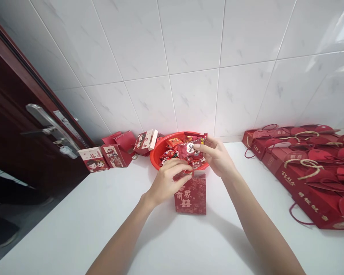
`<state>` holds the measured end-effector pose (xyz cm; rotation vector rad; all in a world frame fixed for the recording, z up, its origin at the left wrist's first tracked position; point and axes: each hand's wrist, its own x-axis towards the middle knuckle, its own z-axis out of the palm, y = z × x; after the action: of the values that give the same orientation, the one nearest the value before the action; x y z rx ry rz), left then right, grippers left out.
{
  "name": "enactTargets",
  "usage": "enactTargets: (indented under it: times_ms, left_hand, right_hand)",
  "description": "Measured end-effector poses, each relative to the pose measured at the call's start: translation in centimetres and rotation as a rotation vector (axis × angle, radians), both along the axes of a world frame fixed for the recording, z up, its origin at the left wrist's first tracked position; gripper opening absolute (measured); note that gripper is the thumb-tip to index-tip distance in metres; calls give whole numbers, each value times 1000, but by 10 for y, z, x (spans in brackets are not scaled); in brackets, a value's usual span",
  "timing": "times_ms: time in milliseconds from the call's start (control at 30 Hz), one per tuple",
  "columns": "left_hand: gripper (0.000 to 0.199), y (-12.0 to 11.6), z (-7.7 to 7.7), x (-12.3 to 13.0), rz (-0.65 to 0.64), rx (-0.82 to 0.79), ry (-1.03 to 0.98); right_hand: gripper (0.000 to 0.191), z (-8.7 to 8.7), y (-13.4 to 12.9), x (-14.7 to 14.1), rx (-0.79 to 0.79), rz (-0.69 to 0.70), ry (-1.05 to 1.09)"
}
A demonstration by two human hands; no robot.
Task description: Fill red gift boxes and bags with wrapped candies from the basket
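A red box with pale characters (190,196) stands upright on the white table, in front of a red plastic basket (156,154) of wrapped candies. My left hand (167,179) is closed over the box's top left, pinching a small red wrapped candy (188,172). Above the basket, my right hand (216,154) pinches a dark red packet (186,150) with a white round label between thumb and fingers. The box's opening is mostly hidden by my left hand.
Several red gift boxes with cord handles (304,172) fill the table's right side. Smaller red and white boxes (116,156) lie at the back left. A tiled wall (195,99) rises behind, and a dark red door (17,114) with a metal handle is at left.
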<state>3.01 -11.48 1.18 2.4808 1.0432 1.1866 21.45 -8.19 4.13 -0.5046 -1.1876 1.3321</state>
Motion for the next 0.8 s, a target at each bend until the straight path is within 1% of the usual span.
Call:
enactTargets:
  times_ms: [100, 200, 300, 400, 500, 600, 667, 800]
  left_hand:
    - [12, 4, -2, 3, 16, -68, 4]
    - [15, 8, -7, 1, -19, -120, 29]
    - [20, 12, -12, -3, -57, -106, 33]
    - [26, 14, -17, -7, -46, -60, 35]
    - [25, 14, -20, -9, -43, -32, 63]
    - [21, 12, -23, -9, -8, -53, 79]
    - [24, 11, -24, -10, 21, -109, 43]
    - [17, 12, -25, -11, 57, -243, -121]
  right_hand:
    - [30, -1, 1, 0, 1, -2, 2]
    - [30, -2, 2, 0, 13, -8, -12]
    - [31, -4, 3, 0, 36, -26, -28]
    - [28, -5, 3, 0, 49, -23, -34]
    - [26, -7, 3, -1, 60, -14, -38]
    - [26, -8, 3, -1, 64, -11, -40]
    - [27, -9, 4, -1, 59, -16, -38]
    - [27, -8, 4, -1, 54, -31, -42]
